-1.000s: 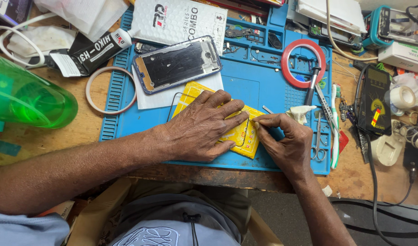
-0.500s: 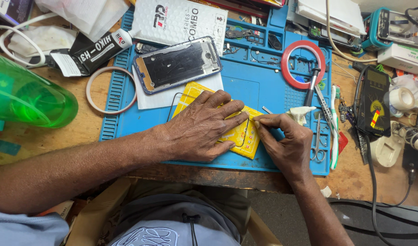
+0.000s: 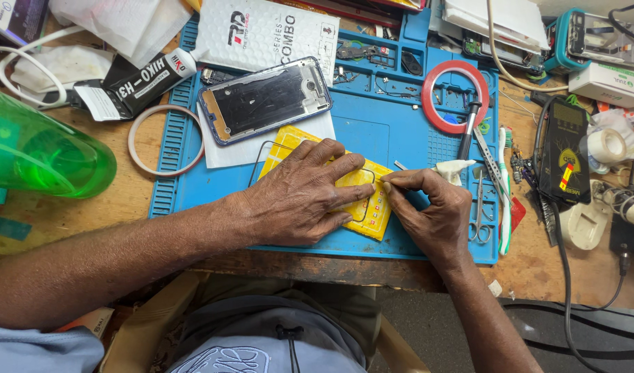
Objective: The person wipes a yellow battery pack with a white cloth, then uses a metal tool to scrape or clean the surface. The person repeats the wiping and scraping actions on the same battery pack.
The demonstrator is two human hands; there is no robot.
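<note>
Cluttered wooden surface (image 3: 109, 207) with blue silicone work mat (image 3: 386, 131): left hand (image 3: 299, 197), fingers spread flat, presses a yellow rectangular card (image 3: 373, 211) mid-mat, while right hand (image 3: 431, 211) pinches a thin black frame (image 3: 261, 155) at the card's edge.

You are working over a blue mat (image 3: 400, 131) on a brown wooden bench (image 3: 116, 207), pressing a yellow sheet (image 3: 372, 207) with red marks; a red tape ring (image 3: 455, 97) and green bottle (image 3: 40, 155) are lying nearby.
</note>
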